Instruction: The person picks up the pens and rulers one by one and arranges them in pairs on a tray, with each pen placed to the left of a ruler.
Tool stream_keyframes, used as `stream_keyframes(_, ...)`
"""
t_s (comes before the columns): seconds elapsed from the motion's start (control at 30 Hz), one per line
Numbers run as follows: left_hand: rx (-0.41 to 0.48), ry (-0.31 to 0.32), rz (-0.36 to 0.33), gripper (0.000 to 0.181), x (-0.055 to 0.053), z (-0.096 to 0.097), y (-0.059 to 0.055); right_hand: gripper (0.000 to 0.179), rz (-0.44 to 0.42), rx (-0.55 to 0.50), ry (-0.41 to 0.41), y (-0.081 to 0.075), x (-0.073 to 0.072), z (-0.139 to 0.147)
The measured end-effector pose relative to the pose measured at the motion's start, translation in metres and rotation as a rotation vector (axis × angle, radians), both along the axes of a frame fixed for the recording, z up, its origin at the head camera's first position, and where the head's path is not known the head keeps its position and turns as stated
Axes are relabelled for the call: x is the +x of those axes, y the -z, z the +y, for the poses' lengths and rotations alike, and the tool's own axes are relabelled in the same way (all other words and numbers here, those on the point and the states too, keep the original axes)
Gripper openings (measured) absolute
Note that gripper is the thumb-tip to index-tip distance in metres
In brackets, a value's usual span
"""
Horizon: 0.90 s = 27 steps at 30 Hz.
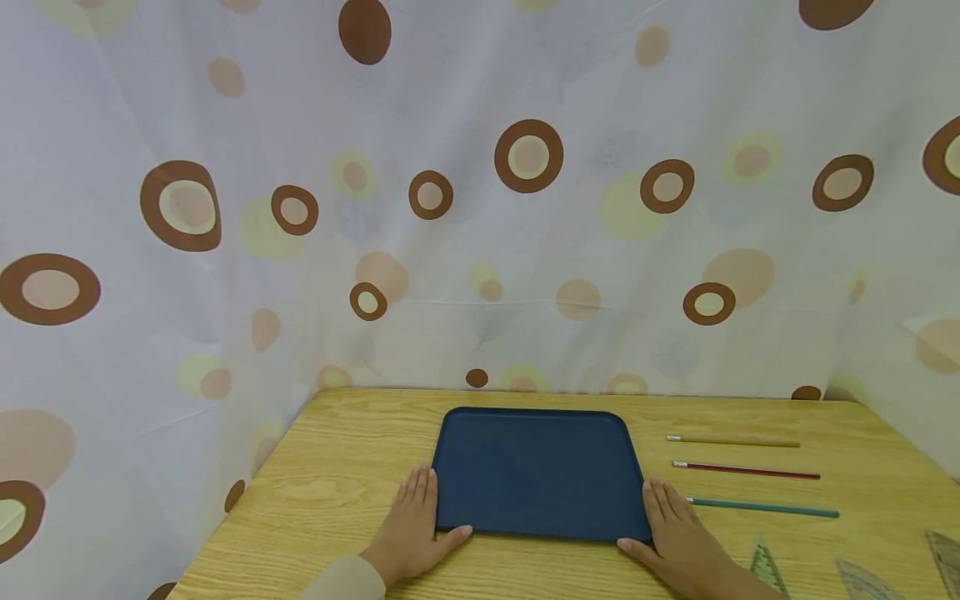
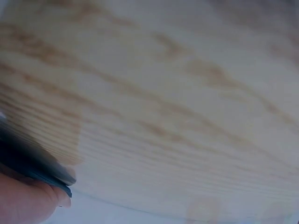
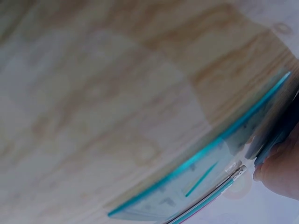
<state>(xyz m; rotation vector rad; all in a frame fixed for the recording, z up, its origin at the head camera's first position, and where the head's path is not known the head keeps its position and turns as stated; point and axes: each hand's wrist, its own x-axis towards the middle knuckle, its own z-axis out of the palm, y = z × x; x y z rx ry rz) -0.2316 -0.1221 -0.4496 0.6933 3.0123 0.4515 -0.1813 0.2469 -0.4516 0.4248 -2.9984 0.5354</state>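
A dark blue rectangular tray lies on the wooden table in the head view. My left hand rests at its left side, straight fingers along the edge and thumb at the near left corner. Mirroring it, my right hand touches the right side with straight fingers, its thumb by the near right corner. In the left wrist view the thumb lies against the dark tray edge. The teal pencil begins right beside the right fingers.
Beyond the teal pencil lie a red pencil and a tan pencil. Nearer, right of my right hand, are a greenish set square, a clear protractor-like piece and another clear drawing tool. A patterned curtain surrounds the table.
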Motion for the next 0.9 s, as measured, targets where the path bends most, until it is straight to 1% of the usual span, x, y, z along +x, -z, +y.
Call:
stream_keyframes(0.2, -0.005, -0.001, 0.004, 0.098, 0.000, 0.000, 0.000, 0.085, -0.018, 0.007, -0.002, 0.001, -0.002, 0.001)
stream_keyframes(0.4, -0.001, 0.016, -0.005, 0.098, 0.002, 0.002, -0.002, 0.085, -0.002, -0.001, 0.010, 0.003, -0.003, 0.006)
stream_keyframes(0.5, -0.012, 0.016, -0.011, 0.098, 0.001, 0.003, 0.000, 0.084, 0.013, 0.006, 0.001, 0.004, -0.001, 0.007)
stream_keyframes(0.6, -0.015, 0.013, -0.019, 0.099, 0.002, 0.003, 0.000, 0.085, -0.006, -0.014, -0.003, 0.004, 0.001, 0.008)
stream_keyframes(0.77, -0.009, 0.018, -0.026, 0.098, 0.007, 0.004, -0.003, 0.086, -0.043, -0.037, 0.002, 0.003, 0.003, 0.008)
stream_keyframes(0.9, -0.011, 0.023, -0.024, 0.097, 0.010, 0.005, -0.005, 0.085, -0.038, -0.017, 0.001, 0.003, 0.005, 0.008)
